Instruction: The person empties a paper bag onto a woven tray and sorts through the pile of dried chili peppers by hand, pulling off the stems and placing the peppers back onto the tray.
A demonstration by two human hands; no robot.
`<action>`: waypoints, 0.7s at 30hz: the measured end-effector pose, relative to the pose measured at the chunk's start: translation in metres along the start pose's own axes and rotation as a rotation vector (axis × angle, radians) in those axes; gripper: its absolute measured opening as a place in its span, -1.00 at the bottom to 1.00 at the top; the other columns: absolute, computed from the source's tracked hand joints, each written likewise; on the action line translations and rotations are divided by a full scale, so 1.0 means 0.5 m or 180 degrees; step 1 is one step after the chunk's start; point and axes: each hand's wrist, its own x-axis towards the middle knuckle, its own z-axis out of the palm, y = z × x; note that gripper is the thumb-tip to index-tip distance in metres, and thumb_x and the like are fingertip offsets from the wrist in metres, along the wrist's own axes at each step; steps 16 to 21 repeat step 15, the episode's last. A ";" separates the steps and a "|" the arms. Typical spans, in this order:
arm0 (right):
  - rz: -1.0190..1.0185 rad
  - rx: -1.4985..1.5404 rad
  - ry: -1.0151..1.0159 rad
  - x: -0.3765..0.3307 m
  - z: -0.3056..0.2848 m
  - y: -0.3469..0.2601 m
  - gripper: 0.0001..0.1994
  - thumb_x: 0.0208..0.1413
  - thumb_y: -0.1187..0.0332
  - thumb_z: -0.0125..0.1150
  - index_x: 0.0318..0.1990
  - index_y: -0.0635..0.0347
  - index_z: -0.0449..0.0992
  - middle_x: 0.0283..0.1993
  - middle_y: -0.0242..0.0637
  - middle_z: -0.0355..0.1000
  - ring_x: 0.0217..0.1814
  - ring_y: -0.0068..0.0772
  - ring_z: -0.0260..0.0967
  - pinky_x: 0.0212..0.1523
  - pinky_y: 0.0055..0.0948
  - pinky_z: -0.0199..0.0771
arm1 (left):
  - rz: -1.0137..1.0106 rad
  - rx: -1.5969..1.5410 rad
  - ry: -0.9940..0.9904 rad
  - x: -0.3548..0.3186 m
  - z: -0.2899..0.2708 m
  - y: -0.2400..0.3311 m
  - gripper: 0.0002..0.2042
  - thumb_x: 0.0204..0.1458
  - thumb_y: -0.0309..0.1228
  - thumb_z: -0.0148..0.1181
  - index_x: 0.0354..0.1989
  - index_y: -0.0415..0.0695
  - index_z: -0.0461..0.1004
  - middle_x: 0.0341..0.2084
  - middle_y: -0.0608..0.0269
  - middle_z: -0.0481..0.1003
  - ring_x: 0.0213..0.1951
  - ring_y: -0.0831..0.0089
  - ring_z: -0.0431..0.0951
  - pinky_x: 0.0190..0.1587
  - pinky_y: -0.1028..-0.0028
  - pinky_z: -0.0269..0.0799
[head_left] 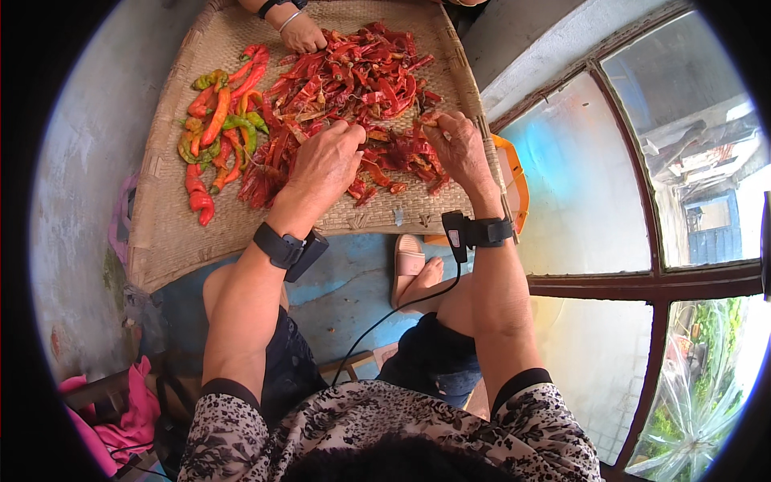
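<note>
Dried red chili peppers [365, 72] lie in a heap on a woven bamboo tray [165, 233]. My left hand [328, 157] is over the near side of the heap, its fingers curled together; what they grip is hidden behind the hand. To its right, my right hand [463, 153] pinches a dried chili pepper [431, 120] by the tray's right edge. Fresher red, orange and green chili peppers [215, 116] form a separate group on the left. Several dark red pieces [418, 153] lie between my hands.
Another person's hand [303, 34] touches the heap's far left edge. An orange plastic container [514, 181] shows past the tray's right rim. A framed window [586, 177] stands close on the right, a grey wall [88, 201] on the left. Pink cloth [128, 414] hangs at lower left.
</note>
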 end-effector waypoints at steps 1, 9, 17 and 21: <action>0.0103 -0.0526 -0.0160 -0.006 -0.001 -0.005 -0.87 0.01 0.40 0.18 -0.31 0.26 0.51 -0.31 -0.09 0.41 -0.20 -0.01 0.33 -0.20 -0.19 0.36 | -0.0023 -0.0079 -0.0002 0.000 0.000 0.001 -0.83 -0.05 -0.56 0.15 -0.28 -0.23 0.35 -0.38 0.04 0.41 -0.33 0.02 0.46 -0.31 0.18 0.38; 0.1242 0.0885 -0.0019 -0.022 -0.022 0.008 -0.75 0.17 0.29 0.04 -0.40 0.27 0.53 -0.58 -0.24 0.46 -0.63 -0.29 0.33 -0.55 -0.37 0.34 | -0.0157 -0.0146 -0.0028 0.003 -0.015 -0.010 -0.66 -0.10 -0.70 0.08 -0.09 -0.20 0.33 -0.20 -0.03 0.40 -0.18 0.00 0.47 -0.18 0.22 0.40; 0.2525 0.4174 0.1050 -0.028 -0.057 0.013 -0.72 0.26 0.21 -0.08 -0.24 0.23 0.46 -0.51 -0.39 0.40 -0.58 -0.64 0.21 -0.60 -0.64 0.21 | -0.0132 -0.0240 0.0055 0.007 -0.026 -0.013 -0.64 -0.11 -0.70 0.08 -0.08 -0.20 0.32 -0.16 0.01 0.39 -0.09 0.05 0.45 -0.08 0.23 0.40; 0.2525 0.4174 0.1050 -0.028 -0.057 0.013 -0.72 0.26 0.21 -0.08 -0.24 0.23 0.46 -0.51 -0.39 0.40 -0.58 -0.64 0.21 -0.60 -0.64 0.21 | -0.0132 -0.0240 0.0055 0.007 -0.026 -0.013 -0.64 -0.11 -0.70 0.08 -0.08 -0.20 0.32 -0.16 0.01 0.39 -0.09 0.05 0.45 -0.08 0.23 0.40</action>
